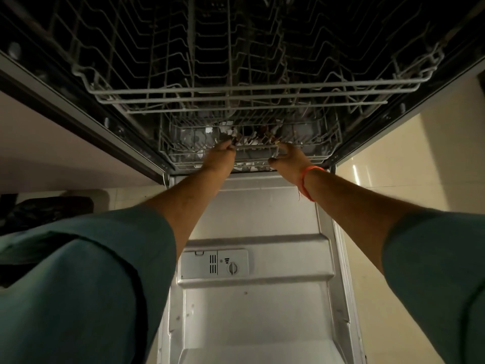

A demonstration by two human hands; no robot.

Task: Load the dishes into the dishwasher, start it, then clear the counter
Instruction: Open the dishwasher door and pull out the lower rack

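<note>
Seen from a head-worn camera, a person leaned over the open stainless-steel dishwasher door (258, 306), both bare arms stretched forward into the machine. The left hand (219, 157) and the right hand (290, 158) — the right wrist wearing an orange thread band (305, 179) — reached the front rail of the grey wire lower rack (249, 151). The left fingers were curled round that rail; the right fingers looked hooked at it too, though shadow hid the exact hold. White crockery (249, 141), dim and hard to make out, already sat in this rack, tucked inside the tub. The empty grey wire upper rack (236, 74) jutted out above.

The loading step appeared to be under way; whichever way the rack went next, it would call for an even two-handed motion so the dishes did not rattle. The white detergent dispenser (215, 264) lay shut on the door. Pale glossy floor tiles (388, 153) flanked the machine in low, warm light — no counter was in view.
</note>
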